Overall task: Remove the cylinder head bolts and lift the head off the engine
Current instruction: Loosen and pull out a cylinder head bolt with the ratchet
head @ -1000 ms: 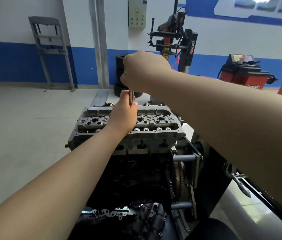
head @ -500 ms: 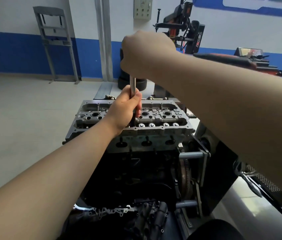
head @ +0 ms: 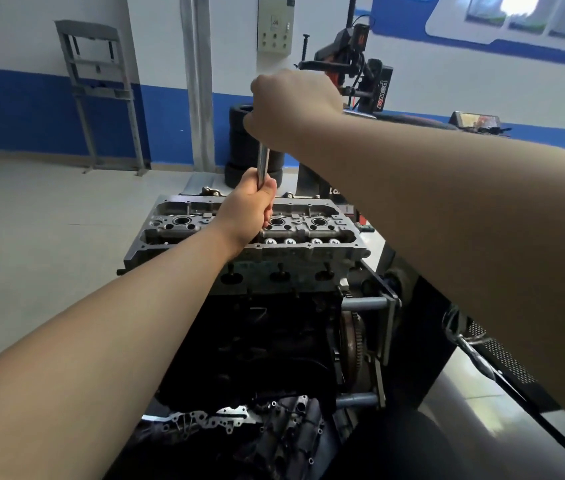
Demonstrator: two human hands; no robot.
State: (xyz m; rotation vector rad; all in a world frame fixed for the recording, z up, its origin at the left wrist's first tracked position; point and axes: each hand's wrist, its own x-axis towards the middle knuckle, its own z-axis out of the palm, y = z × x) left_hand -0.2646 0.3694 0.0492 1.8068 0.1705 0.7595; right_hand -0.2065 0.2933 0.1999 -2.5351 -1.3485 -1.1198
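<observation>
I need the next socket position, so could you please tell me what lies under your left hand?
The left hand grips a steel extension bar over the cylinder head. The bar's tip and any bolt beneath are covered.

I worked in an automotive workshop. A bare engine (head: pixel 267 341) with its cylinder head (head: pixel 309 233) exposed sat on a stand (head: pixel 383 327) before me. Behind it stood a tyre-changing machine (head: pixel 360 74), a stack of tyres (head: pixel 239 150) and a grey metal rack (head: pixel 101 88) against a white wall with a blue band (head: pixel 14 109), over a pale smooth floor (head: pixel 31 237).
</observation>
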